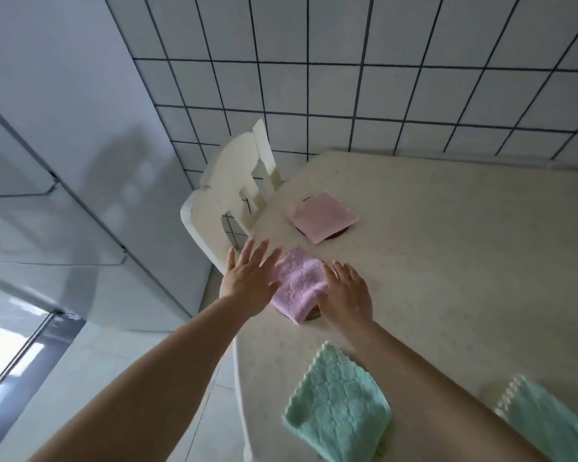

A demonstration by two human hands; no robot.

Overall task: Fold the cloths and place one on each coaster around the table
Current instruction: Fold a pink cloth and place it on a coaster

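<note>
While both hands flank it: the lilac cloth point(296, 286) sits folded at frame centre on a coaster point(312, 315) whose rim peeks out below.
Left hand point(251, 278): fingers spread and straight, touching the cloth's left edge, gripping nothing.
Right hand point(347, 295): flat, fingers together, resting against the cloth's right side.
Pink cloth point(322, 216): already on its coaster, upper centre of the desk point(447, 261).
Green cloths point(337, 405): lower right, waiting.
Risk: the lilac fold looks loose and near the desk edge; lifting away carelessly could drag it off the coaster.
</note>
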